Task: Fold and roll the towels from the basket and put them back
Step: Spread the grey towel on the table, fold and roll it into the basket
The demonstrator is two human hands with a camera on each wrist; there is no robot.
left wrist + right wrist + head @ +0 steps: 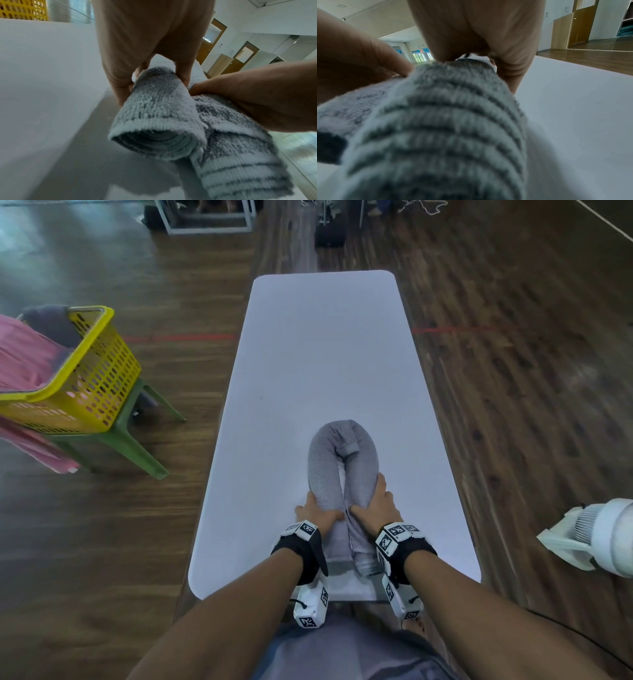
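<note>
A grey towel [329, 463], rolled lengthwise into a long tube, lies bent in a U on the white table [322, 344], its loop pointing away from me. My left hand [317, 510] grips the left leg of the U near its end, thumb on the inner side. My right hand [375, 503] grips the right leg the same way. In the left wrist view the rolled end [154, 135] shows its spiral of layers, with the ribbed end [240, 169] of the other leg beside it. The right wrist view is filled by the ribbed towel end [445, 128].
A yellow perforated basket [85, 378] sits on a green stool [126, 436] to the left of the table, with pink cloth [20, 357] and a dark towel [51, 323] in it. A white fan [596, 532] stands on the wooden floor at the right.
</note>
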